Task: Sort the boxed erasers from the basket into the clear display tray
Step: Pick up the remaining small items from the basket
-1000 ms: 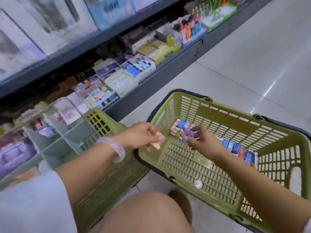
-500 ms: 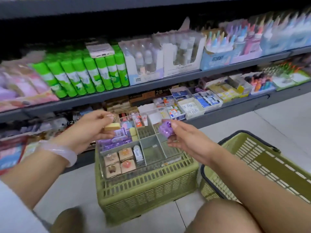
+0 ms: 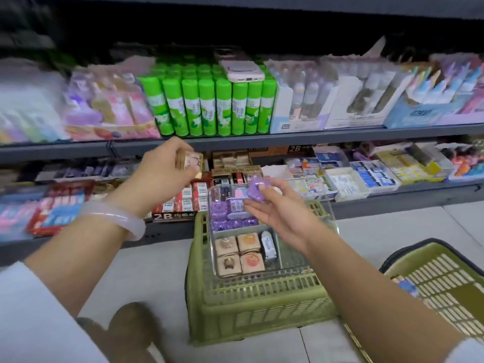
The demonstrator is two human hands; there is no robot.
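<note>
Compared with half a second earlier, the left hand [image 3: 162,176] is seen raised higher and further left of the clear display tray [image 3: 330,213], in front of the lower shelf, while the right hand [image 3: 277,210] is shown at much the same place over the tray's rear compartments. Compared with one second earlier, both hands are no longer seen inside the basket [image 3: 442,279], which is now cut off at the lower right edge.

A tan boxed eraser [image 3: 192,162] is gripped by the curled fingers of the left hand; its print is blurred and cannot be read. A purple boxed eraser [image 3: 255,191] is pinched between the thumb and fingers of the right hand, just above the purple boxes [image 3: 233,213] already laid in the tray. Four tan boxes [image 3: 239,254] are seen in the near left compartment, with a white eraser [image 3: 268,243] beside them. The tray is carried on an upturned green crate [image 3: 251,310].

"2B" is legible on a dark carton [image 3: 174,216] below the left wrist and on a brown carton [image 3: 296,149] on the shelf behind. Green glue sticks [image 3: 209,106] are ranked on the upper shelf, with a phone [image 3: 242,69] laid on top; their labels are too blurred to be read.
</note>
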